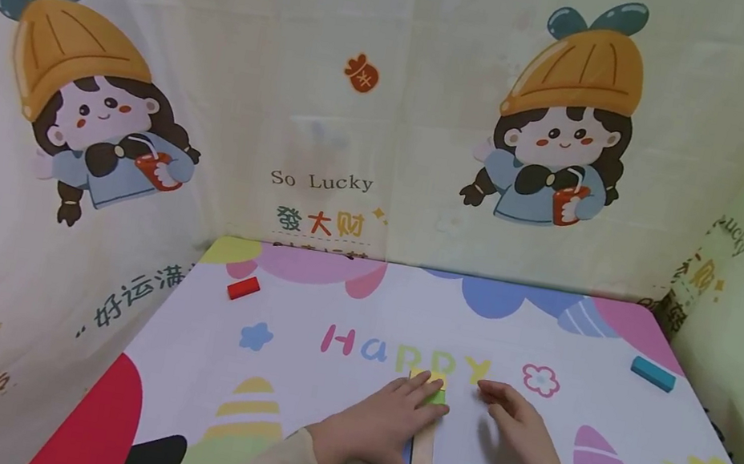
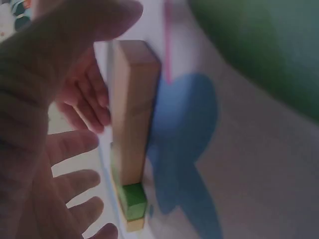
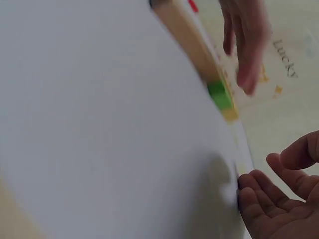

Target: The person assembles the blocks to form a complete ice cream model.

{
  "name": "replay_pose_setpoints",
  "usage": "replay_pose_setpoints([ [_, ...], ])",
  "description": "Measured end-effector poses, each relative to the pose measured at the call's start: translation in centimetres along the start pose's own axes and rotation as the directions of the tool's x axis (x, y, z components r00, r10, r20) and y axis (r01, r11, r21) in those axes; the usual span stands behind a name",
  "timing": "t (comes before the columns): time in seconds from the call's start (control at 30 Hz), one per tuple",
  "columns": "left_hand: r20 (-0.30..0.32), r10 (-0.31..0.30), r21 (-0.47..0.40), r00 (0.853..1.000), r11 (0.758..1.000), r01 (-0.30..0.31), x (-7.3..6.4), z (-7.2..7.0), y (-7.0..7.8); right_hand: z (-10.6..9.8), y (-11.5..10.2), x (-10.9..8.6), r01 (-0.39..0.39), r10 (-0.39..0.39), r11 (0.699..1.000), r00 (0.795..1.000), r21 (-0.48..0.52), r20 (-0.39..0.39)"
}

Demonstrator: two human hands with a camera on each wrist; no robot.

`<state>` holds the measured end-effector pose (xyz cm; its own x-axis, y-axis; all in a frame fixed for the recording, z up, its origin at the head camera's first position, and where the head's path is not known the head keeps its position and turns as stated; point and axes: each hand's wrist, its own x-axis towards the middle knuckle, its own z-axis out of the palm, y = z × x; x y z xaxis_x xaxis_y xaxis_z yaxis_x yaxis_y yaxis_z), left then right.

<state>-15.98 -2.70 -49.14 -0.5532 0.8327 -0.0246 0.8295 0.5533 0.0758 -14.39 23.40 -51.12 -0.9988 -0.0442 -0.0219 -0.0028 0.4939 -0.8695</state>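
Loosely spread, the left hand [image 1: 381, 426] reaches over a row of blocks with nothing in its grasp; the right hand [image 1: 519, 427], fingers gently bent, holds nothing just right of them. In the row, a plain wooden block [image 1: 423, 449] lies nearest, then a green block [image 2: 133, 201], then a yellow block [image 2: 134, 225]. On the worktop [image 1: 404, 306], a red block [image 1: 243, 288] lies far left, a blue block [image 1: 652, 374] far right.

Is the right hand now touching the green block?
Apart: the head view plainly shows white table between the right hand and the green block.
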Motion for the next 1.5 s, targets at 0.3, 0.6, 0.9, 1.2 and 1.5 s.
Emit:
replay_pose_setpoints([
  [0.3, -0.004, 0.012, 0.031, 1.0, 0.999, -0.012, 0.4, 0.8, 0.1, -7.6, 3.4, 0.4, -0.16, 0.135, 0.95, 0.985, -0.266, -0.112],
  [0.6, 0.006, -0.001, 0.072, 1.0, 0.997, 0.001, 1.0, 1.0, -0.4, -14.9, 6.8, 0.6, -0.247, 0.174, 0.903, 0.958, -0.351, -0.227],
  [0.9, 0.01, -0.005, 0.076, 1.0, 0.997, 0.004, 0.8, 0.5, -0.9, -18.6, 9.6, 1.3, -0.301, 0.173, 0.891, 0.917, -0.339, -0.359],
  [1.2, 0.015, -0.003, 0.101, 1.0, 0.995, 0.001, 0.7, 0.0, -1.0, -20.1, 10.4, 3.0, -0.364, 0.221, 0.9, 0.857, -0.242, -0.466],
  [1.5, 0.074, -0.026, 0.054, 0.997, 0.998, 0.022, 0.7, -0.2, -0.9, -20.3, 10.7, 3.8, -0.395, 0.25, 0.883, 0.851, -0.252, -0.461],
])
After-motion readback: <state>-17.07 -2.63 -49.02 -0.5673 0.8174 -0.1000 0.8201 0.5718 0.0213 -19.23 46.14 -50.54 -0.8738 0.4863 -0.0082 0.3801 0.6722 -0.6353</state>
